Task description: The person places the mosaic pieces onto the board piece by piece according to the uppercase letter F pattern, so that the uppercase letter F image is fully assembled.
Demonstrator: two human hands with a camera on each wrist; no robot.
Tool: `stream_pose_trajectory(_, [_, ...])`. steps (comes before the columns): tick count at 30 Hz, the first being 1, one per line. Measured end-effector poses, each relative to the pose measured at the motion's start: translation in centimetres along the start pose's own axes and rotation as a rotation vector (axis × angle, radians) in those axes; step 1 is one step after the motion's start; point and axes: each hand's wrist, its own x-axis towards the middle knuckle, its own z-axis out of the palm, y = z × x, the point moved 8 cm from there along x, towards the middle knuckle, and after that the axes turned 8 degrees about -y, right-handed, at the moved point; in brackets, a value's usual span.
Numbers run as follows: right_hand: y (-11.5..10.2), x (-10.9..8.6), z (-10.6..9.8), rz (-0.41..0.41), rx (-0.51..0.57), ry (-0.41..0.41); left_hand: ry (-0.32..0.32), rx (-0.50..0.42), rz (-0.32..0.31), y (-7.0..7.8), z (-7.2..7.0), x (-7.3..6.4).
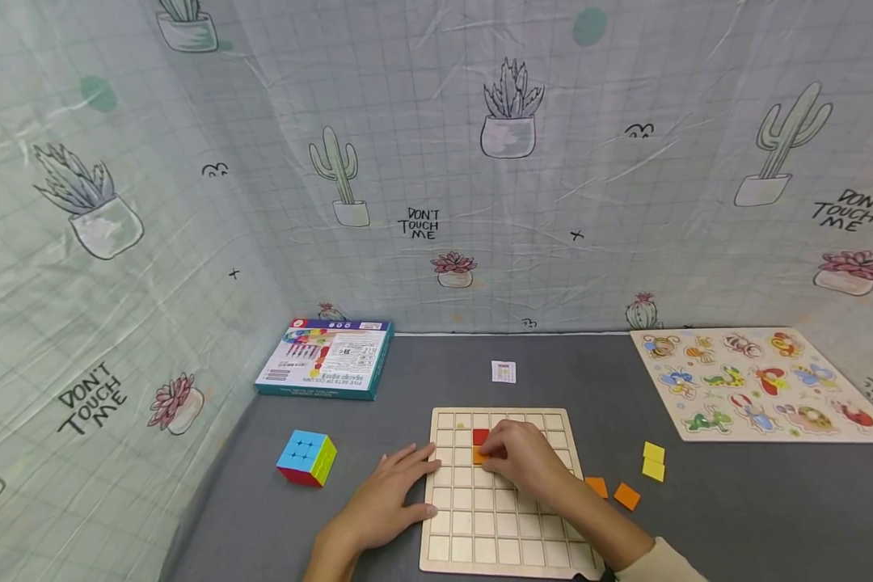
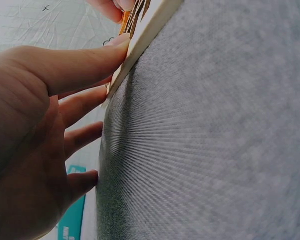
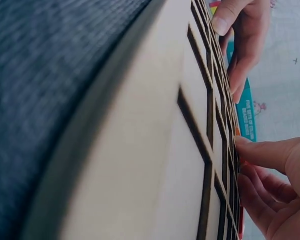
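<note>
A pale wooden grid board [image 1: 461, 523] lies on the grey table. In its upper part a red square tile [image 1: 480, 436] sits in one cell. Directly below that is an orange square tile [image 1: 477, 455], which my right hand [image 1: 527, 462] pinches at its right side with thumb and fingers. The right wrist view shows the thumb against this orange tile [image 3: 237, 132], close on the board's surface. My left hand [image 1: 385, 497] has its fingers spread, with fingertips and thumb at the board's left edge. From the left wrist, the thumb [image 2: 89, 62] rests on the board's rim [image 2: 150, 35].
Two loose orange tiles [image 1: 626, 496] lie right of the board, with two yellow tiles [image 1: 653, 470] farther out. A puzzle cube [image 1: 307, 458] and a flat box [image 1: 325, 360] stand left. A small printed card [image 1: 503, 372] lies behind; an insect puzzle board [image 1: 764, 384] is back right.
</note>
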Motion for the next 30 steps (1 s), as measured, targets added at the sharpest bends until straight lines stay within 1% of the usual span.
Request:
stream_pose_trajectory(9, [0.0,-0.1,0.0,-0.024,0.017,0.008,0.008,0.011,-0.009,-0.1,0.0,0.0])
stream_pose_trajectory(15, [0.1,-0.1,0.1,-0.026,0.019,0.009,0.015,0.012,0.009,0.0,0.0,-0.1])
stream_pose_trajectory(18, [0.1,-0.1,0.1,-0.030,0.018,0.000,0.017,0.012,0.016,-0.1,0.0,-0.1])
stream_pose_trajectory(21, [0.2,-0.3,0.0,-0.043,0.042,-0.020,0.018,0.013,0.018,-0.2,0.1,-0.1])
stream_pose_trajectory(24, [0.3,-0.6,-0.6,-0.059,0.079,-0.018,0.021,0.010,0.026,-0.1,0.1,-0.1])
stream_pose_trajectory(27, [0.5,-1.2,-1.9,-0.068,0.086,0.017,0.021,0.003,0.026,0.0,0.1,-0.2])
stream_pose_trajectory(30, [0.9,-1.9,-3.4,-0.051,0.059,0.050,0.024,-0.005,0.028,0.0,0.0,-0.3])
